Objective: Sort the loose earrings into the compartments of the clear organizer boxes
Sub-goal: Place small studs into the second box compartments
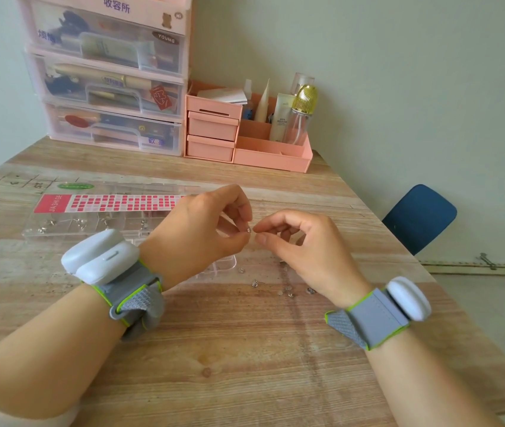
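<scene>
Wooden desk (245,349) carries a clear organizer box (69,223), several compartments already holding small earrings. Left hand (201,229) and right hand (303,248) are raised together above the box's near edge; one stud earring (248,230) is pinched in the left fingers (238,241), while the right fingers (260,228) are closed at it, contact unclear. Loose earrings (288,291) lie near the right wrist. Suggested: the pinch is kept firm, lowered close over one compartment, then released.

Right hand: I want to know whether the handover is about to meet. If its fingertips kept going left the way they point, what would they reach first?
The small earring pinched by the left hand, just off the right hand's fingertips. Whether they already touch it is unclear.
</scene>
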